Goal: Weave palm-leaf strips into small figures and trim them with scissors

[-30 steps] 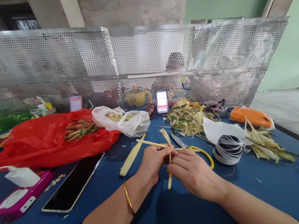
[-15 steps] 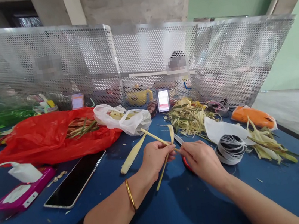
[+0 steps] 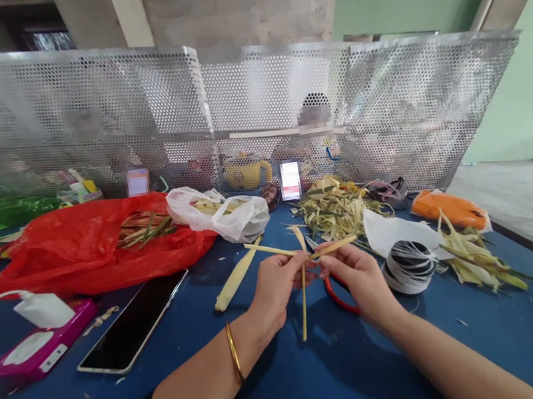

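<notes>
Pale yellow corn husk strips (image 3: 305,311) cross one another between my two hands, above the blue table. My left hand (image 3: 274,287) is closed, thumb and fingers pinching the strips where they cross. On the other side, my right hand (image 3: 357,271) pinches the strips near the same crossing, and one end sticks out over its fingers. Scissors with red handles (image 3: 335,298) lie under my right hand, partly hidden by it. To the left of my hands lies a longer, rolled-looking pale husk piece (image 3: 236,280).
A phone (image 3: 134,325) and a purple power strip (image 3: 61,340) lie left. Behind are a red plastic bag (image 3: 67,251), a white bag (image 3: 244,220) and a husk pile (image 3: 332,213). A white ribbon roll (image 3: 411,265) stands right. A perforated metal screen (image 3: 253,87) closes the back.
My right hand has turned and shifted slightly, and a strip end now points right over it. The hanging strip has swung more upright. More of the scissors' red handles shows.
</notes>
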A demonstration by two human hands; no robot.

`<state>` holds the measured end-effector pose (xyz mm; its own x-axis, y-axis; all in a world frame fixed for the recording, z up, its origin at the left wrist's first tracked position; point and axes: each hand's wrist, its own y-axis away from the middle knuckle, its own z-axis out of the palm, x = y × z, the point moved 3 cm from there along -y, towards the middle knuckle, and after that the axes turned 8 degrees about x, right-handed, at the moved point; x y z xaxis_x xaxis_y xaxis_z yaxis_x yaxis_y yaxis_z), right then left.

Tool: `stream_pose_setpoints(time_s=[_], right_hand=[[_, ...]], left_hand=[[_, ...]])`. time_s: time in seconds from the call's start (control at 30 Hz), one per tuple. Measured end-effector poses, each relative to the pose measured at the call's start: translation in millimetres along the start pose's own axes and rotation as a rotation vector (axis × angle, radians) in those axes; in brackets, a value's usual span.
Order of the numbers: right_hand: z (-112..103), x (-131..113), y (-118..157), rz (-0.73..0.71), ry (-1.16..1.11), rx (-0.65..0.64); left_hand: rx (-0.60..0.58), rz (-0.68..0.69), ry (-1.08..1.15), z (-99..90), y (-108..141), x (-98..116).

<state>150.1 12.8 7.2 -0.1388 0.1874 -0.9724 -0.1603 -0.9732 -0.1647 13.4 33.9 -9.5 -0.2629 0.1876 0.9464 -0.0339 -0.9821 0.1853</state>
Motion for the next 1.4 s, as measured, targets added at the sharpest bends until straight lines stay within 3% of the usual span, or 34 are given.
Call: stream_pose_setpoints(time_s=[0.1,0.27,0.43,0.63,0.87,1.07,1.23,1.4], right_hand=[[2,7,1,-0.063,0.099,-0.017],[2,11,3,-0.179,0.228,-0.016],[-9,4,-3,-0.13,0.144,0.152],[-18,-6,-8,-0.078,0.059,0.15],[-16,-11,-6,-0.202,0.175,0.103],[-12,-11,-4,-0.276,0.335,0.01],[-9,-7,-3,-0.279,0.401,0.012],[-11,-3,-4,-0.288,0.44,0.037]], left_hand=[[-0.071,0.018,-0.041,5.0,3,-2],[-0.023,0.11,-0.135,4.1,2,-3],[-0.118,0.055,-0.044,4.3,5,4],[-0.27,-0.095,0.143,2.6,3,9],[-0.344,-0.335,0.175,-0.3,0,3],[-0.295,-0.181,-0.018,3.5,1,0],[-0.291,-0.105,-0.067,6.6,4,-1],[-0.193,-0.021,-0.141,5.7,6,2]])
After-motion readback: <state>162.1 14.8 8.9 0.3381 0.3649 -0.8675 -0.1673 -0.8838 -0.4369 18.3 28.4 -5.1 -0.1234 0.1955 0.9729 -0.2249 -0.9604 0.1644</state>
